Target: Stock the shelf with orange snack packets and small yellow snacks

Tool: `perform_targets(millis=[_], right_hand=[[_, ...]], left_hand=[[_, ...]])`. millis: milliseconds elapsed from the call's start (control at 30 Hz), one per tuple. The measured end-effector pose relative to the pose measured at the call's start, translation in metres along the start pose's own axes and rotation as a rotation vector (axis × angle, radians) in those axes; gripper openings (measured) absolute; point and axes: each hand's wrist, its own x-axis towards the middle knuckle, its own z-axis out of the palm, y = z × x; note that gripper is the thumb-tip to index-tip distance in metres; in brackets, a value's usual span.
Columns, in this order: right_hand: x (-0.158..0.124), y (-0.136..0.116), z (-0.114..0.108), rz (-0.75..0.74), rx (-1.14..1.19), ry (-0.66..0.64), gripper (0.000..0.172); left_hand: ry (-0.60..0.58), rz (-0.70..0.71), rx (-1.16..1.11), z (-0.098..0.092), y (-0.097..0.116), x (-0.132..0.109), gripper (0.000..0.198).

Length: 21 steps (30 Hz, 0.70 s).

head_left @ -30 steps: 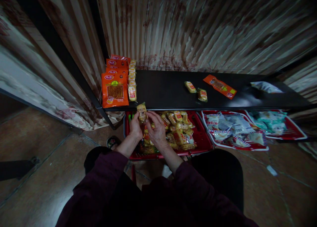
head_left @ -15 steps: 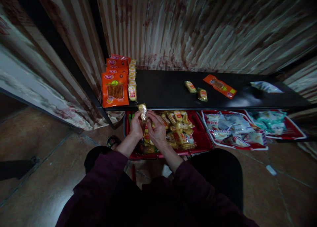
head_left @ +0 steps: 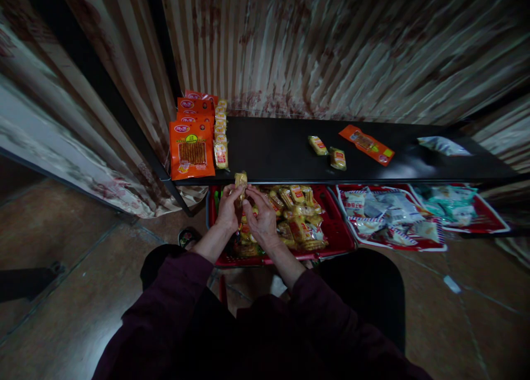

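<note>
Between my two hands, in front of the shelf edge, a small clear-wrapped biscuit pack [head_left: 240, 179] stands up. My left hand [head_left: 227, 209] pinches it from the left with thumb and fingers. My right hand [head_left: 262, 216] touches its right side, fingertips closed against the wrapper. Below both hands sits a red basket [head_left: 340, 225] full of similar yellow biscuit packs [head_left: 304, 228]. Ahead on the black shelf, a row of the same packs [head_left: 221, 154] stands beside several orange snack bags [head_left: 191, 151].
Two loose biscuit packs [head_left: 318, 145], an orange packet [head_left: 366, 144] and a silvery packet [head_left: 444, 146] lie on the black shelf [head_left: 269, 148]. Rightward, red baskets hold white bags [head_left: 385, 211] and green bags [head_left: 453, 203]. A dark post [head_left: 163, 48] rises at the shelf's left end.
The biscuit pack has turned in my hands, so a narrower side now shows. Both hands stay nearly in place, with the fingers shifted slightly.
</note>
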Motion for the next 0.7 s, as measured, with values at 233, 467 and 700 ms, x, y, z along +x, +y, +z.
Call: perform_targets(millis=[233,467,700], right_hand=[[0.0001,0.0009,0.0017,-0.005,-0.007,-0.006,0.032],[-0.0003,0.0027,0.0035,0.036,0.026,-0.018,0.033],[-0.0009,0.0052,0.007,0.082,0.067,-0.004,0.032]], left_hand=[[-0.013,-0.005,0.017,-0.0019,-0.0022,0.0023,0.034],[0.019,0.028,0.111,-0.0014,-0.0036,0.0002,0.035],[0.013,0.081,0.122,-0.0013,-0.0052,-0.0005,0.023]])
